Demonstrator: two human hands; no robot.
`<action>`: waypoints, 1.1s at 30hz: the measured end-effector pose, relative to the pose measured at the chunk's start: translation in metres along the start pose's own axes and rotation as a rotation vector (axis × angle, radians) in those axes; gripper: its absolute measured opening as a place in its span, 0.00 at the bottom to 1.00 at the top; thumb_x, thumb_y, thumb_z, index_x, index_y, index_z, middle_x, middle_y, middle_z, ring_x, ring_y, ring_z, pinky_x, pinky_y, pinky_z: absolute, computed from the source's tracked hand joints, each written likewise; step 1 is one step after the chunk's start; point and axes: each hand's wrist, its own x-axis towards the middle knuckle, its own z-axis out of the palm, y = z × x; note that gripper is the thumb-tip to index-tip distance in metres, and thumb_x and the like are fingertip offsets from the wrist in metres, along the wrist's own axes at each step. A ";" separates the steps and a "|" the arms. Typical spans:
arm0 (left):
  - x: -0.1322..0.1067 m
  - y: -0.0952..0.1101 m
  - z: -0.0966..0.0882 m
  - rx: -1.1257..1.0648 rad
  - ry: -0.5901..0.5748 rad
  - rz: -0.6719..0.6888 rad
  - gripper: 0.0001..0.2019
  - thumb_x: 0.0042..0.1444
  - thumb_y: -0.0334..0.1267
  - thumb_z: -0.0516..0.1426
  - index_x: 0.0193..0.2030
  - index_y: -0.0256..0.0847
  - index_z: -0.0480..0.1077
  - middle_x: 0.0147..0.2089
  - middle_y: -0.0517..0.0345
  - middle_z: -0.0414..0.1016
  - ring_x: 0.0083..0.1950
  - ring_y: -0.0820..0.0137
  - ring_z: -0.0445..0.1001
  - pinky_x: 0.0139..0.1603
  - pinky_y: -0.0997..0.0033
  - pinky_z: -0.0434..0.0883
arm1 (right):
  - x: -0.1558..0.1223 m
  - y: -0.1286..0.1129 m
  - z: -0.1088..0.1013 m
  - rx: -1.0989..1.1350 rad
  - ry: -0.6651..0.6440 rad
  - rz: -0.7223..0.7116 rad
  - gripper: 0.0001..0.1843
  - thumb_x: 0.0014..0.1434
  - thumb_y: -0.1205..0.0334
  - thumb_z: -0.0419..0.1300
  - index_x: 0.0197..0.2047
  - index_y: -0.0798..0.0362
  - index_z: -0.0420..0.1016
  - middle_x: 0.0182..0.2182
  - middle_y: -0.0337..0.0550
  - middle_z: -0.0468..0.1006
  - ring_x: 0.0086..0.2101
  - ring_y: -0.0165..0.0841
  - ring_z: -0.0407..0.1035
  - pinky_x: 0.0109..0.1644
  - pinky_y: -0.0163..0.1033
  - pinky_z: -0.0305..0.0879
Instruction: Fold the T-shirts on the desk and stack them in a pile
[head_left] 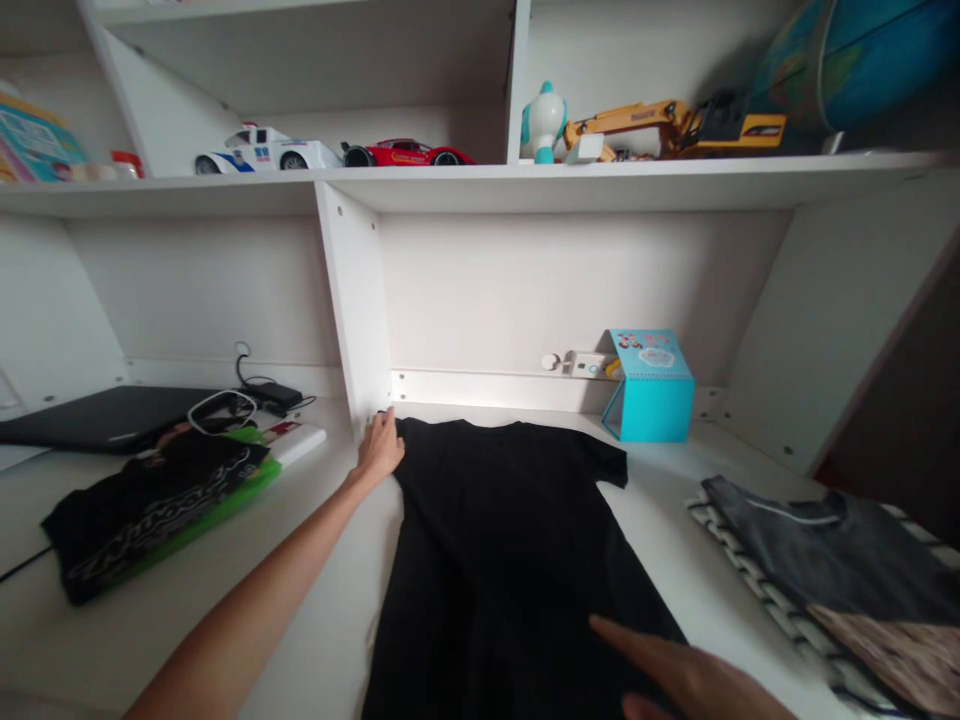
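Laptop: a thin, smooth black slab, lying flat at nine o'clock.
Bundle: soft folded black cloth with white lettering and a bright green layer along its near edge, at eight o'clock.
White toy car: glossy, with blue markings, on the shelf at ten o'clock.
Left hand: at eight o'clock, arm stretched forward, the hand on the end of a black sleeve; whether its grip pinches the fabric, I cannot tell.
Red toy car: low, shiny and streamlined, at eleven o'clock.
Black T-shirt: plain matte cloth, spread on the smooth white counter from the centre down to six o'clock. Neckline faces away from the person; the far-right sleeve lies outstretched at four o'clock; a slanting crease runs down the body; the hem runs out of view.
Calendar: stiff turquoise card, tent-shaped, at three o'clock.
Right hand: blurred and partly cut off, at five o'clock over the shirt's lower part; grip loose, fingers apart.
Folded stack: a grey top over striped cloth, at four o'clock.
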 end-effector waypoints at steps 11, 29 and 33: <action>-0.016 0.053 0.067 0.101 -0.522 0.374 0.33 0.59 0.60 0.34 0.67 0.47 0.42 0.70 0.51 0.33 0.69 0.56 0.32 0.63 0.44 0.39 | 0.133 0.081 -0.017 -0.168 0.080 0.461 0.32 0.63 0.47 0.40 0.67 0.52 0.45 0.65 0.47 0.44 0.63 0.47 0.35 0.60 0.62 0.42; -0.173 0.021 -0.047 -0.050 -0.876 0.742 0.40 0.52 0.63 0.49 0.66 0.56 0.35 0.68 0.55 0.20 0.68 0.51 0.25 0.63 0.41 0.35 | 0.059 0.056 0.004 0.059 0.026 0.170 0.36 0.60 0.37 0.42 0.66 0.41 0.41 0.66 0.38 0.38 0.63 0.40 0.30 0.64 0.54 0.37; -0.179 0.017 -0.062 -0.055 -0.935 0.747 0.39 0.52 0.62 0.50 0.66 0.57 0.36 0.68 0.57 0.19 0.68 0.51 0.26 0.64 0.41 0.37 | 0.049 0.048 0.007 0.085 0.064 0.239 0.36 0.59 0.36 0.43 0.66 0.41 0.41 0.65 0.37 0.37 0.63 0.41 0.30 0.64 0.53 0.37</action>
